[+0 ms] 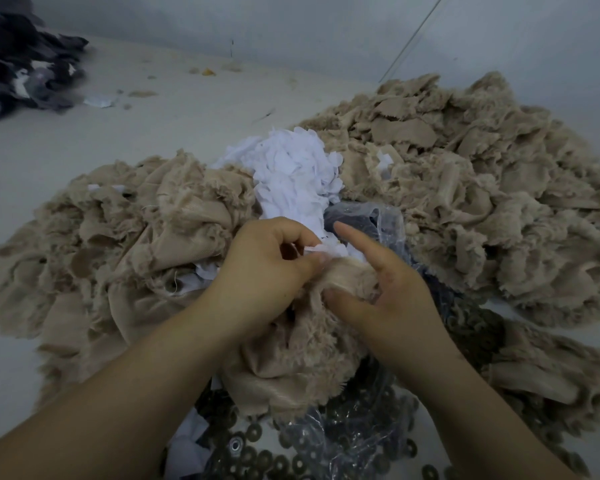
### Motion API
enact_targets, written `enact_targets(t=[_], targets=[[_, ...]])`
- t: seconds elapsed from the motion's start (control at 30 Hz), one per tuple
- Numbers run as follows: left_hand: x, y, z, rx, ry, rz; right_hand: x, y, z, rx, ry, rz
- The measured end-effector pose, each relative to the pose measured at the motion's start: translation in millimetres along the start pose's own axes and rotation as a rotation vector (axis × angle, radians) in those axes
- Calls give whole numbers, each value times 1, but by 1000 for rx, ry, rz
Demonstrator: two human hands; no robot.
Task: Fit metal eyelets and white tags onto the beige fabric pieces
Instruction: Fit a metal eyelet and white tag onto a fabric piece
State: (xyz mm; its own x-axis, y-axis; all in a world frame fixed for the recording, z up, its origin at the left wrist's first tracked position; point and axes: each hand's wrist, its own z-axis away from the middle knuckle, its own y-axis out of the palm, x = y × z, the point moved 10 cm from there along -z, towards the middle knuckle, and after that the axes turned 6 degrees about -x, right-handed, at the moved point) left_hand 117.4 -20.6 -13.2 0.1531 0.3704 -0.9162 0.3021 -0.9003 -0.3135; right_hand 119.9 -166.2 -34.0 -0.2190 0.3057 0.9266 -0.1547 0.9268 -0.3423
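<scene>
Pinching a white tag (321, 250) against a beige fabric piece (347, 278), the left hand (267, 268) and right hand (388, 282) work mid-task, with heaps of beige pieces (465, 188) and loose eyelets (267, 459) seemingly left.

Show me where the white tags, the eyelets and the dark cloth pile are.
white tags (293, 168): head view, middle of the heap.
eyelets (264, 457): head view, one ring near the bottom.
dark cloth pile (18, 64): head view, its middle, top left.
</scene>
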Motion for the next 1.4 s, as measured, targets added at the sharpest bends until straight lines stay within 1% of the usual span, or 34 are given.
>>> enact_targets(t=[0.1,0.3,0.37,0.4,0.47,0.5,0.57,0.73,0.87,0.97,1.0,1.03,1.07,1.1,1.17,1.2,1.23,1.3,1.4], targets=[[-8,10,5,51,82,3,11,-5,1,-64,-69,-47],[-16,16,2,134,209,-31,4,-13,1,-152,2,-32],[-13,17,0,219,204,-61,1,-15,0,-169,22,-34],[-9,18,-1,269,173,-84,0,-15,0,-172,34,-30],[0,20,-4,341,139,-202,-3,-15,-1,-166,46,-15],[3,21,-6,346,156,-280,-4,-14,-1,-161,47,-9],[2,22,-9,300,212,-388,-3,-12,0,-142,56,-23],[-3,11,-19,104,297,-475,1,-15,0,-140,68,-54],[0,6,-25,63,322,-531,4,-15,1,-123,67,-86],[3,-4,-29,-53,294,-522,6,-16,1,-122,58,-97],[0,-7,-27,-71,302,-491,7,-17,0,-127,50,-99],[-5,-6,-24,-45,333,-445,8,-19,0,-135,40,-91],[-9,0,-20,39,370,-391,9,-20,-1,-142,33,-83],[-11,10,-15,159,389,-337,9,-21,-1,-147,33,-80],[-11,29,-7,367,365,-269,7,-23,-2,-161,42,-94],[-10,34,-5,404,346,-251,6,-24,-2,-165,45,-104],[-10,35,-5,394,326,-237,6,-24,-1,-163,46,-107],[-10,29,-11,299,301,-208,8,-23,-1,-151,38,-84],[-11,25,-19,234,317,-241,10,-26,0,-172,37,-66]])
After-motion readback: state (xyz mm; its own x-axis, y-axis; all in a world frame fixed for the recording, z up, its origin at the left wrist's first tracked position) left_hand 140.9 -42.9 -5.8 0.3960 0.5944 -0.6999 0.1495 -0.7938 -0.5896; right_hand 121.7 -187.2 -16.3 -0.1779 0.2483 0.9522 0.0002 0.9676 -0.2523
